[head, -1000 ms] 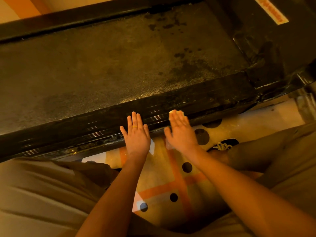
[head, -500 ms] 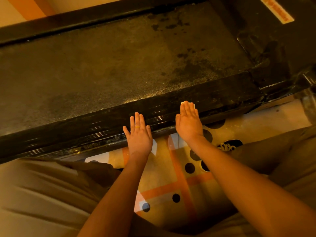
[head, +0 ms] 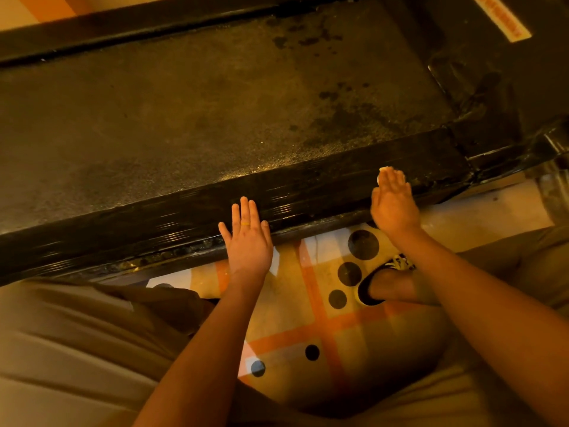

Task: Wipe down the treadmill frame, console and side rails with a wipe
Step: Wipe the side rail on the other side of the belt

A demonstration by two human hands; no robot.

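The right hand (head: pixel 394 204) lies flat with straight fingers, pressing the wipe (head: pixel 384 170) onto the near side rail (head: pixel 184 217) — only its pale edge shows past the fingertips. The left hand (head: pixel 248 241), spread flat on that rail, likely braces the person.

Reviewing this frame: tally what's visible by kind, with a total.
Hands: 2, left hand and right hand
Wipe: 1, under the right fingers
Treadmill: 1
Shoe: 1
Ring: 1
Total: 6
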